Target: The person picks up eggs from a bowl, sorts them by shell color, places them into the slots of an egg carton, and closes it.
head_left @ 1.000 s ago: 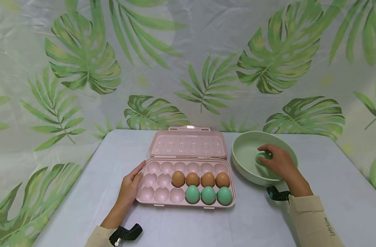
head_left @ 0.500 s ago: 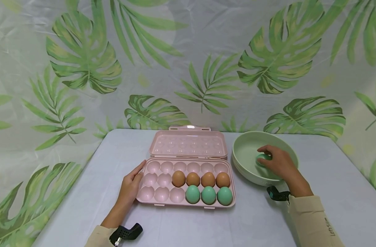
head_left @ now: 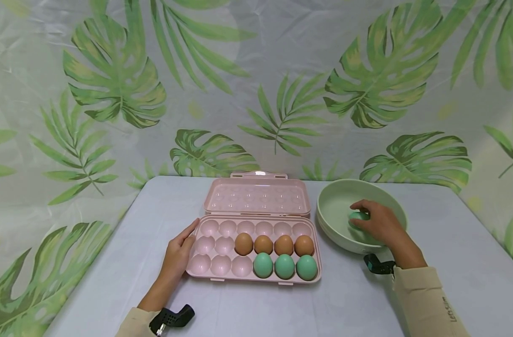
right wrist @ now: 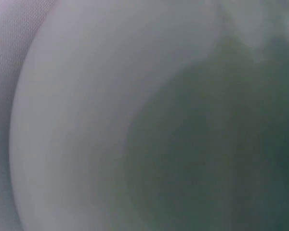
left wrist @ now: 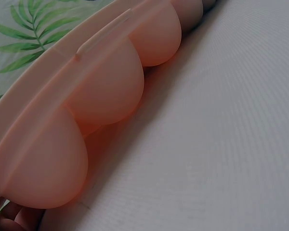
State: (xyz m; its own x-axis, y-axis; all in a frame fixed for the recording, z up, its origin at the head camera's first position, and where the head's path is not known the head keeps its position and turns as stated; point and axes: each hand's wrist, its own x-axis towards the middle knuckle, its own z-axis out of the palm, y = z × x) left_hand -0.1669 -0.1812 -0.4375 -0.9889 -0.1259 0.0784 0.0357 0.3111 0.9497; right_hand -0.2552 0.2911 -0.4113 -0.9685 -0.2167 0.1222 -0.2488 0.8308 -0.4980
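A pink egg box point(head_left: 241, 265) lies with its lid folded back, mid-table. My left hand point(head_left: 177, 252) grips its left end; in the left wrist view, fingertips point(left wrist: 20, 217) show beneath the rounded cups point(left wrist: 106, 86). Brown eggs point(head_left: 263, 245) fill part of the middle row, and three green eggs point(head_left: 284, 266) sit at the right of the near row. Inside the pale green bowl point(head_left: 337, 213), my right hand point(head_left: 382, 223) pinches a green egg point(head_left: 356, 218) between thumb and fingers. The right wrist view is mostly a blur with the bowl's side point(right wrist: 43, 134).
Behind the box's cups lies its open lid point(head_left: 258, 194). A white cloth point(head_left: 248, 311) covers the table. Leaf-patterned fabric point(head_left: 290, 56) rises at the back. Black wrist cameras point(head_left: 178, 317) sit on both wrists.
My right fingers have shifted slightly around the green egg, which has turned or moved a little in the bowl. The left hand and the egg box look unchanged.
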